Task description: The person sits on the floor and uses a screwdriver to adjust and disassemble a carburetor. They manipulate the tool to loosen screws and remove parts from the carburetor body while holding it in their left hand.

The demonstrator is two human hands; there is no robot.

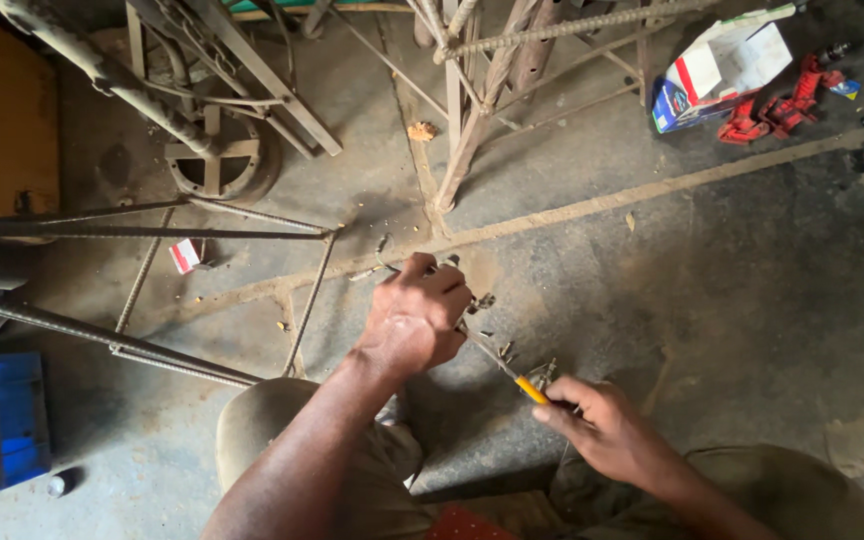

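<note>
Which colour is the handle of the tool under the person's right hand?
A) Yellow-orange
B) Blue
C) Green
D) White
A: the right hand grips a thin tool whose handle shows yellow-orange just past the fingertips, while the left hand closes around the metal pieces at its other end.

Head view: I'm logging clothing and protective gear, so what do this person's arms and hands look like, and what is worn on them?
Both the left hand and the right hand are bare, with no gloves, rings or watch visible. Both forearms are uncovered, with no sleeves in view. Below them show olive-khaki trousers at the knees.
</note>
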